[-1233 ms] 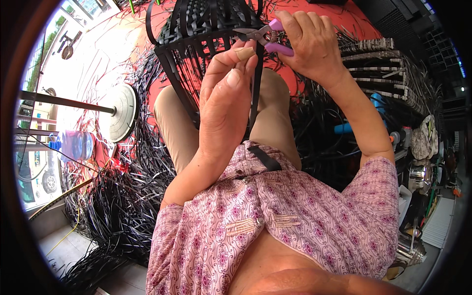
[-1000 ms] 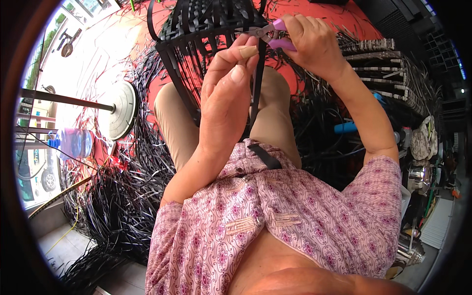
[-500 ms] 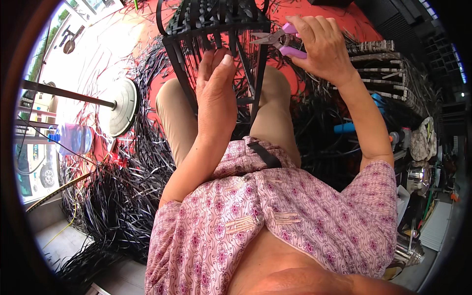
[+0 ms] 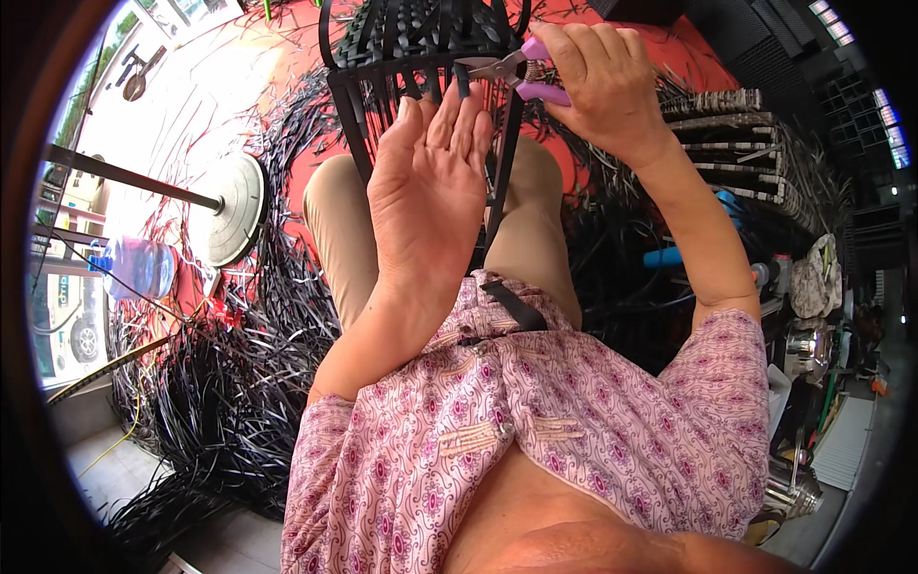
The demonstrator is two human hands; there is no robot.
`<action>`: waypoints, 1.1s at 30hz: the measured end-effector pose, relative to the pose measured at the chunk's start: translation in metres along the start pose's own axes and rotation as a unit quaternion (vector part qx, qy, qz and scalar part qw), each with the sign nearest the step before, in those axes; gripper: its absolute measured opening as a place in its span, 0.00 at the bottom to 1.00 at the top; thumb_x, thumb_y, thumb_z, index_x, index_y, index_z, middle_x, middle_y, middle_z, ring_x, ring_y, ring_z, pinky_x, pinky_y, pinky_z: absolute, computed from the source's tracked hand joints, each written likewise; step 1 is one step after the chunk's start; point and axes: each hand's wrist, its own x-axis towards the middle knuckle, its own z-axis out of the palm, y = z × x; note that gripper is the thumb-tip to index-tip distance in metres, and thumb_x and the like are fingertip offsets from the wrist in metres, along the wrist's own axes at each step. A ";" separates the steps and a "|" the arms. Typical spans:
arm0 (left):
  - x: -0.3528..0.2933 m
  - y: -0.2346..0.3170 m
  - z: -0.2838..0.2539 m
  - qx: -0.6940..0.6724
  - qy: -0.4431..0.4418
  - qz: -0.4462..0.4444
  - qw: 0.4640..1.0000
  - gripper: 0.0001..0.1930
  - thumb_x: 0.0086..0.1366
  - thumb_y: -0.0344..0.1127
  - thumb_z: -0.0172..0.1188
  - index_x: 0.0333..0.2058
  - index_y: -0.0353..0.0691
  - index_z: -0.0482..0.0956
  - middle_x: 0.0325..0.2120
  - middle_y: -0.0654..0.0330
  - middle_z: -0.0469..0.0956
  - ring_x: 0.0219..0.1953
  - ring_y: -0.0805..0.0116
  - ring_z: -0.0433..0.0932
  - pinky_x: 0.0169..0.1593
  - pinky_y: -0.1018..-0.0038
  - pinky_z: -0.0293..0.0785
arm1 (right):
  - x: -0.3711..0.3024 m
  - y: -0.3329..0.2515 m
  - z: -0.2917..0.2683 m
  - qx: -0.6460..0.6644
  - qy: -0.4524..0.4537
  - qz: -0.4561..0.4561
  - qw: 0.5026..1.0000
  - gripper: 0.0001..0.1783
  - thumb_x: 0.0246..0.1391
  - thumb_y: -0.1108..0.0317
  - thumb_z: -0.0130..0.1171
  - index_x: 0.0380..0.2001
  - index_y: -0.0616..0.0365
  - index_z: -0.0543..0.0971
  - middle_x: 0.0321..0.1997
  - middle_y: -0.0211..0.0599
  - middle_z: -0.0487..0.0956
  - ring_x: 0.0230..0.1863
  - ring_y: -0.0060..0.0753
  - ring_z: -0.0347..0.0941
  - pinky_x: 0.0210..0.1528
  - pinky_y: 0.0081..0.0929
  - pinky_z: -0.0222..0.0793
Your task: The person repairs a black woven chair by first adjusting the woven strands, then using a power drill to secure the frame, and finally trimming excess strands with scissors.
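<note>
A black woven basket [image 4: 430,38] made of flat strips stands in front of my knees, with loose strip ends hanging from its near edge. My right hand [image 4: 607,91] is wrapped round the purple handles of a pair of pruning shears [image 4: 507,69]. Their parted blades point left and meet a short black strip [image 4: 464,80] under the woven edge. My left hand [image 4: 430,182] is turned palm up below the basket, its fingers stretched out. Its fingertips come close to that same strip; whether they touch it I cannot tell.
Heaps of loose black strips [image 4: 229,383] cover the red floor to my left. A round weighted stand base [image 4: 229,210] with a pole and a clear water bottle [image 4: 143,268] are beyond them. Stacked woven pieces [image 4: 727,143] stand on the right, near a blue tube [image 4: 662,258].
My right hand has carried the shears left, bringing the blades onto a strip. My left hand has rolled palm up and shifted slightly right. The basket moved a little right in view.
</note>
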 end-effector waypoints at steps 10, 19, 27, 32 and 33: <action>0.000 0.005 -0.001 -0.020 0.014 -0.010 1.000 0.19 0.68 0.42 0.62 0.51 0.38 0.70 0.57 0.52 0.70 0.62 0.56 0.69 0.66 0.64 0.65 | 0.019 0.002 0.001 0.005 -0.007 -0.049 0.999 0.27 0.52 0.45 0.63 0.48 0.53 0.74 0.35 0.29 0.73 0.38 0.31 0.70 0.42 0.33 0.62; 0.006 0.008 -0.016 0.040 0.043 -0.022 0.998 0.16 0.68 0.40 0.62 0.48 0.37 0.73 0.54 0.51 0.74 0.61 0.57 0.70 0.63 0.64 0.68 | 0.004 0.005 0.017 0.050 -0.075 -0.017 0.996 0.21 0.55 0.47 0.62 0.37 0.55 0.73 0.28 0.36 0.75 0.29 0.36 0.73 0.31 0.34 0.68; 0.025 0.015 -0.044 0.070 0.088 0.042 0.993 0.14 0.68 0.35 0.61 0.48 0.35 0.73 0.52 0.50 0.75 0.59 0.54 0.71 0.62 0.60 0.69 | -0.001 -0.011 -0.013 0.051 -0.059 0.029 0.997 0.35 0.46 0.48 0.70 0.53 0.56 0.72 0.38 0.32 0.76 0.38 0.38 0.72 0.42 0.36 0.65; 0.018 0.019 -0.028 0.020 0.044 0.027 0.998 0.24 0.68 0.35 0.60 0.57 0.30 0.64 0.62 0.44 0.64 0.66 0.46 0.63 0.66 0.55 0.65 | 0.011 -0.011 -0.022 0.000 -0.019 0.012 1.000 0.38 0.43 0.48 0.71 0.55 0.55 0.73 0.37 0.31 0.74 0.38 0.35 0.70 0.42 0.35 0.63; 0.016 0.020 -0.027 0.012 0.037 0.024 0.999 0.26 0.68 0.36 0.60 0.59 0.29 0.62 0.64 0.43 0.62 0.68 0.45 0.62 0.67 0.54 0.64 | 0.013 -0.012 -0.022 -0.009 -0.020 0.009 1.000 0.38 0.42 0.49 0.72 0.55 0.54 0.73 0.38 0.30 0.74 0.39 0.35 0.70 0.42 0.34 0.63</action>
